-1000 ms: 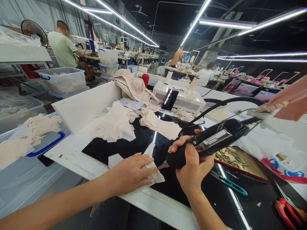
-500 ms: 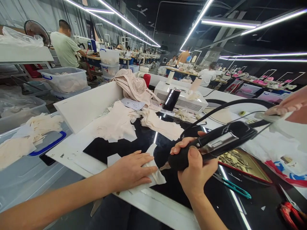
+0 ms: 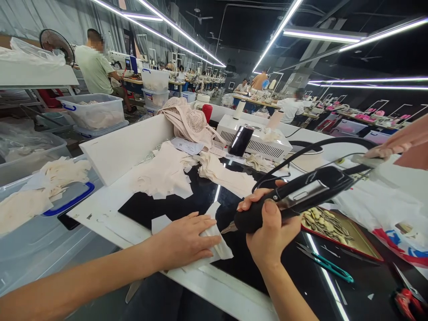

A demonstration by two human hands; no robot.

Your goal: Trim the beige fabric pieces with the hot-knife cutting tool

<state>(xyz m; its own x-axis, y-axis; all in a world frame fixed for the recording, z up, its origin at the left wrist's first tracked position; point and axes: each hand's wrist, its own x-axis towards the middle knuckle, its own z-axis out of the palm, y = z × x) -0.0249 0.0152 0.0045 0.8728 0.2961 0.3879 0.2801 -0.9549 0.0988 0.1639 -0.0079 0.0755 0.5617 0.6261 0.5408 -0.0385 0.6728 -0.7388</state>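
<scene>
two fabric stacks (image 3: pixel 227 174) lie beyond the left hand (image 3: pixel 187 240)

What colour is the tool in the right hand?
The tool is black with a silver panel; head view shows it.

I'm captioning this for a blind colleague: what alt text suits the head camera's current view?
A right hand grips a black corded handheld tool, its pointed tip close to layered cream fabric under the left hand on a glossy black surface. Around them lie cream fabric stacks, a tray of seeds, teal thread snips and red-handled scissors.
</scene>
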